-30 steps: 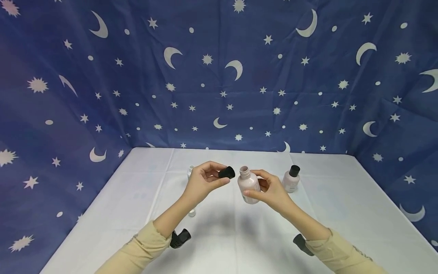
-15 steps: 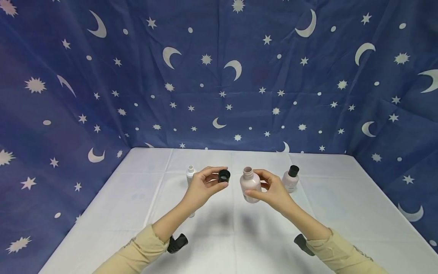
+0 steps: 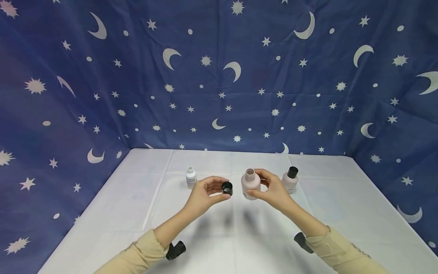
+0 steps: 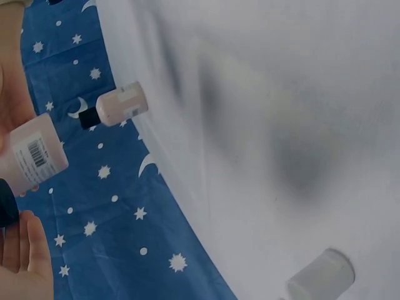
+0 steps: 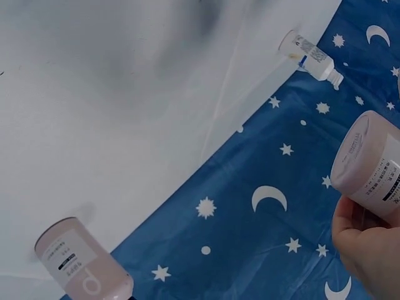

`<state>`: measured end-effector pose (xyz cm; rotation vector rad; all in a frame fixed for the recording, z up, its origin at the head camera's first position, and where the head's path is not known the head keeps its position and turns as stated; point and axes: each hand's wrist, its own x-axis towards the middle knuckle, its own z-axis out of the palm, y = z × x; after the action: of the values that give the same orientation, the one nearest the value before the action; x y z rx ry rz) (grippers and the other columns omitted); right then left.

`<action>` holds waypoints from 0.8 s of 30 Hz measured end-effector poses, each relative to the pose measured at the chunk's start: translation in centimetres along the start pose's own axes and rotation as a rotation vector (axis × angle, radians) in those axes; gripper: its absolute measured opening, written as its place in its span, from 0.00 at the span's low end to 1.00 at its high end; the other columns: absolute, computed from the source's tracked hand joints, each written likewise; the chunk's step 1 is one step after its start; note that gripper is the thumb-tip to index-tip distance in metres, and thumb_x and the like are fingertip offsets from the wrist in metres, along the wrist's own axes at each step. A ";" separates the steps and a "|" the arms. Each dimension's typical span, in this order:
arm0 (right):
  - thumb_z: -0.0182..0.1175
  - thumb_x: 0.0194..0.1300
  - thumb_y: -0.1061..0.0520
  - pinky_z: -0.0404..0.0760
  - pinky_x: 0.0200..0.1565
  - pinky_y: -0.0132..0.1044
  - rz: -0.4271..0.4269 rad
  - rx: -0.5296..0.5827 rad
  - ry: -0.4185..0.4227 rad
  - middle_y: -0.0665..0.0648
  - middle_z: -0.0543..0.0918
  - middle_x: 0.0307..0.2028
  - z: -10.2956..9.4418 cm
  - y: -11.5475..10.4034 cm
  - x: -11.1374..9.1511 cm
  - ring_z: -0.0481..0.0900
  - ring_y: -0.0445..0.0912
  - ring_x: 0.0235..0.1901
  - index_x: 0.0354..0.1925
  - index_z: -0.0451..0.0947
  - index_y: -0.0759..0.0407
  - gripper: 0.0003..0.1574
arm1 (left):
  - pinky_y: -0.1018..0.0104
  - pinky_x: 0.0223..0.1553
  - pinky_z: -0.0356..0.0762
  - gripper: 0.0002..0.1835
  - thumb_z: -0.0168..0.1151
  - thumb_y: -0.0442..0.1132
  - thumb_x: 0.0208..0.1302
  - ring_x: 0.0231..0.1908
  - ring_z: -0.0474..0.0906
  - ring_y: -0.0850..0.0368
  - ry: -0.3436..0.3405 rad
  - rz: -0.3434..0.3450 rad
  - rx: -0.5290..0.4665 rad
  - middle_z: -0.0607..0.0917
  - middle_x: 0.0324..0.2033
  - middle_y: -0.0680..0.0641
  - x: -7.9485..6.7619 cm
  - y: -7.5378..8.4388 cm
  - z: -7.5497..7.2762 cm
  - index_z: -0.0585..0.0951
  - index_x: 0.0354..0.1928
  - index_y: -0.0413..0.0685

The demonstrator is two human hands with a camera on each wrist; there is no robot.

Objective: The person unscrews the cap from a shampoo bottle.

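Observation:
Between its thumb and fingers my left hand (image 3: pixel 202 196) pinches a black screw cap (image 3: pixel 227 188), its hollow side facing the head camera. Just to the right, my right hand (image 3: pixel 272 190) grips a pale pink bottle (image 3: pixel 251 185) by its body, above the table. That bottle is upright with its threaded neck uncovered, and a small gap separates it from the cap. A barcode label shows on the pink bottle (image 4: pixel 37 153) in the left wrist view. Its base faces the camera in the right wrist view, where the bottle (image 5: pixel 369 165) is partly cut off.
A small white bottle (image 3: pixel 191 178) without a cap stands behind my left hand. Behind my right hand stands another pink bottle (image 3: pixel 289 182), topped with a black cap. The white-covered table (image 3: pixel 164 217) meets a blue star-and-moon cloth (image 3: pixel 205 91) at the back.
My left hand has lowered with the cap and turned its hollow side toward the head camera. The white bottle has come fully into view. The held pink bottle has shifted slightly right and stands straighter.

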<state>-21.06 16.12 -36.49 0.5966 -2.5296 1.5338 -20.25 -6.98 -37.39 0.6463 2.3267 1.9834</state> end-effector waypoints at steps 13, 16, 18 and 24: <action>0.70 0.52 0.63 0.78 0.56 0.45 0.042 0.025 -0.070 0.69 0.78 0.52 -0.2 1.0 0.4 0.78 0.60 0.53 0.55 0.71 0.72 0.33 | 0.70 0.45 0.82 0.21 0.71 0.28 0.48 0.43 0.83 0.48 -0.038 -0.059 -0.004 0.82 0.46 0.35 -0.5 -1.3 0.7 0.79 0.46 0.34; 0.70 0.51 0.63 0.78 0.56 0.45 0.048 0.026 -0.067 0.69 0.79 0.51 -0.1 1.2 0.7 0.78 0.60 0.52 0.54 0.72 0.71 0.32 | 0.70 0.46 0.82 0.20 0.71 0.27 0.48 0.43 0.83 0.48 -0.050 -0.069 0.001 0.82 0.45 0.35 -0.7 -1.6 0.9 0.79 0.46 0.34; 0.71 0.51 0.62 0.79 0.55 0.45 0.044 0.018 -0.067 0.69 0.79 0.50 -0.1 1.3 0.8 0.78 0.59 0.51 0.53 0.72 0.71 0.32 | 0.68 0.46 0.82 0.20 0.71 0.27 0.48 0.43 0.83 0.48 -0.060 -0.071 0.009 0.82 0.45 0.35 -0.7 -1.8 1.0 0.79 0.46 0.33; 0.71 0.50 0.61 0.80 0.53 0.47 0.018 -0.013 -0.067 0.69 0.79 0.49 0.1 2.0 1.4 0.79 0.59 0.50 0.52 0.73 0.73 0.32 | 0.63 0.48 0.82 0.20 0.71 0.27 0.48 0.42 0.84 0.50 -0.082 -0.053 0.025 0.81 0.44 0.34 -0.6 -2.6 1.5 0.78 0.45 0.32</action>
<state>-23.09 16.49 -37.72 0.6367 -2.5987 1.5274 -20.03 -6.03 -40.32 0.6472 2.2994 1.8721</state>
